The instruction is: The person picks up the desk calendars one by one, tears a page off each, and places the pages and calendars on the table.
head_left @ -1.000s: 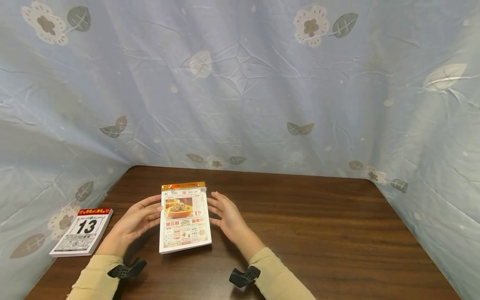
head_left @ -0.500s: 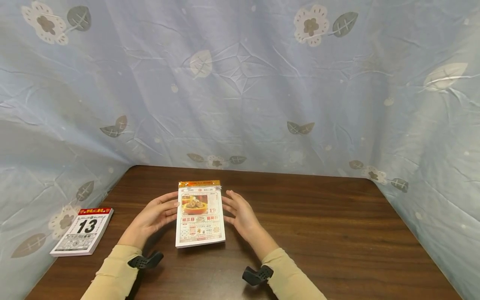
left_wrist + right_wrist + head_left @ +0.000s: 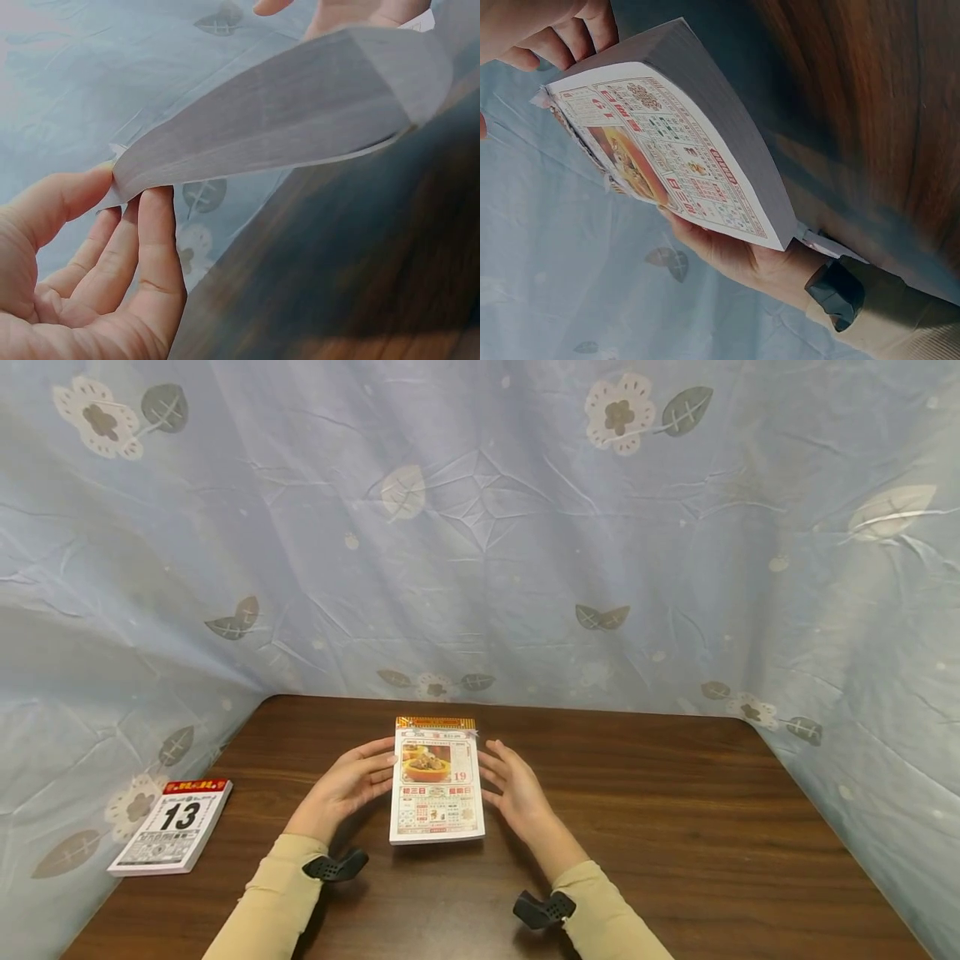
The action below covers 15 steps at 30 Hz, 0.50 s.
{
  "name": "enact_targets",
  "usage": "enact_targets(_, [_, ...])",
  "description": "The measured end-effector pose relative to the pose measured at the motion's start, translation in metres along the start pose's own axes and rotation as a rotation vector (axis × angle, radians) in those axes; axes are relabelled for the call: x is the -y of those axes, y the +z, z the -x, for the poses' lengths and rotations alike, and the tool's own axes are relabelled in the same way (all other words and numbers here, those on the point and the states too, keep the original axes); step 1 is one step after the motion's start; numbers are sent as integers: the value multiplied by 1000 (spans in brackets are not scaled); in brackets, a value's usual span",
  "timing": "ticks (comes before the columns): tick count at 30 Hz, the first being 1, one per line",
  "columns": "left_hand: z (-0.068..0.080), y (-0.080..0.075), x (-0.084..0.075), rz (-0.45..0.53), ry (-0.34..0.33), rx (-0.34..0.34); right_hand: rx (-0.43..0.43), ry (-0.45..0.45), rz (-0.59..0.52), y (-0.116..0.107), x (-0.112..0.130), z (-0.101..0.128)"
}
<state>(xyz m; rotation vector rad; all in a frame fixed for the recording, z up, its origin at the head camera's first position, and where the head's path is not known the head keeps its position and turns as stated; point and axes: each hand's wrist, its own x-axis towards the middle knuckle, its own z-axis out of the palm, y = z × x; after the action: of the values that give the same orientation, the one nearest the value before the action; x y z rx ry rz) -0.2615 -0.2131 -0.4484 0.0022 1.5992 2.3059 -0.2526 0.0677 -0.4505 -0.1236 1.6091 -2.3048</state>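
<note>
A thick tear-off calendar point(image 3: 438, 810) with a food picture and a red and gold header is held tilted above the table in the head view. My left hand point(image 3: 348, 789) pinches its left edge, thumb on the front and fingers behind, as the left wrist view shows near the header end of the page block point(image 3: 262, 112). At the opposite edge is my right hand point(image 3: 519, 793), its fingers against the side or back of the block and its thumb standing away from the paper. In the right wrist view, the right fingers point(image 3: 574, 37) partly disappear behind the calendar point(image 3: 660, 142).
A second tear-off calendar point(image 3: 176, 827), showing a large 13, lies at the left edge of the brown wooden table point(image 3: 675, 827). Pale blue curtain fabric point(image 3: 480, 527) with flowers and leaves hangs behind and along both sides. Each wrist wears a black strap mount point(image 3: 543, 910).
Both hands have carried the food-picture calendar to the right and slightly away from the body, keeping the same hold. The calendar with the 13 stays where it was.
</note>
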Motion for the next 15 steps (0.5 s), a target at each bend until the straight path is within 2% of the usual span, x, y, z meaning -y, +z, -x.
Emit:
enact_targets(8, [-15,19,9,40,-10,-29,-29,-12,-12,-17,8,6])
enact_targets(15, [-25,32,15,67,-10,-22,-58,-11,-46,-27,15,9])
